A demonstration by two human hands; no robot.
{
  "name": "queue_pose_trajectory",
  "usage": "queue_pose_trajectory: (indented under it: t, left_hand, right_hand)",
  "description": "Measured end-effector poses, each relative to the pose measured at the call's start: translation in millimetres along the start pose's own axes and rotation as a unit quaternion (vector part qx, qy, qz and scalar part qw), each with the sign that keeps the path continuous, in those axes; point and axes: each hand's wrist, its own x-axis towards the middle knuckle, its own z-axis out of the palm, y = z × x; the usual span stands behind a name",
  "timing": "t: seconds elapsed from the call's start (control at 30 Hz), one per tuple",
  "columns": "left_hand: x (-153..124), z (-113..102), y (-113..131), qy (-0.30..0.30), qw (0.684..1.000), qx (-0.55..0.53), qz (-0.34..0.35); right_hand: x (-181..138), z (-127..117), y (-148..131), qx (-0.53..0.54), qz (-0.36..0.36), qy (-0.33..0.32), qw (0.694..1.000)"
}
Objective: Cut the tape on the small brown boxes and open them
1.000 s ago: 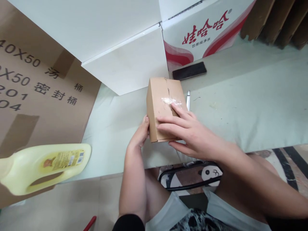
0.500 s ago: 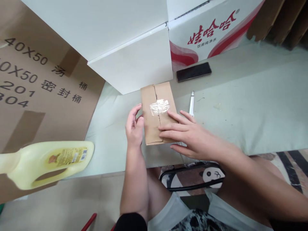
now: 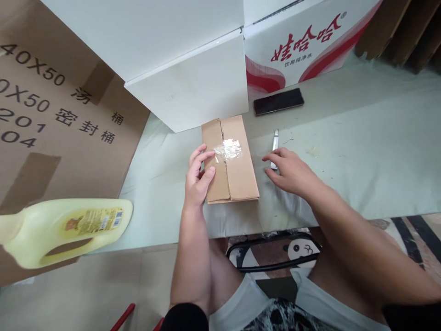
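Observation:
A small cardboard box (image 3: 241, 177) lies on the cloth-covered table, its top flaps meeting at a seam. Clear shiny tape (image 3: 230, 149) crosses the middle of that seam. At the box's left edge is my left hand (image 3: 198, 177), with bent fingers apart and the fingertips and thumb resting on the top. My right hand (image 3: 287, 171) is off the box, to its right. Its thumb and index finger are spread around the lower part of a white utility knife (image 3: 274, 143) lying on the table; they do not look closed on it.
A black phone (image 3: 279, 101) lies behind the knife, before a white and red carton (image 3: 296, 57). White boxes (image 3: 206, 85) stand behind the cardboard box. At left are a large brown carton (image 3: 79, 147) and a yellow jug (image 3: 79, 230). A panda-print bag (image 3: 275, 250) lies below the table edge.
My right hand has left the box top and moved right to the knife. My left hand has shifted right, its fingers now over the box's left edge.

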Motion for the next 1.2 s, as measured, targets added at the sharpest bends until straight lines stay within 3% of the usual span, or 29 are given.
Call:
queue_pose_trajectory:
  t: [0.13,0.4,0.53,0.67,0.77,0.9,1.1,1.2]
  left_hand:
    - [1,-1,-7,-0.001,1.000,-0.023,0.011]
    - [1,-1,-12,-0.005,0.999,-0.032,0.014]
    - [1,-1,-11,-0.007,1.000,-0.027,0.013]
    - [1,-1,-12,-0.006,0.999,-0.032,0.016]
    - [1,0,-12,-0.006,0.999,-0.034,0.021]
    - [1,-1,-12,-0.007,0.999,-0.024,0.026]
    - [1,-3,-13,-0.059,0.994,0.025,0.092]
    - [0,2,-10,-0.092,0.985,0.053,0.138]
  right_hand:
    - [-1,3,-3,-0.090,0.038,-0.074,0.992]
    - [1,-13,-4,-0.115,0.142,-0.071,0.981]
    - [2,-18,-4,-0.101,0.136,-0.118,0.978]
    - [0,-21,-9,-0.021,0.119,-0.114,0.986]
    - [1,-25,-11,0.117,0.132,-0.038,0.984]
    - [3,-33,-11,0.276,0.144,0.132,0.941]
    - [0,-37,-10,0.397,0.045,0.272,0.875]
    - [-4,-37,-13,0.445,-0.003,0.340,0.828]
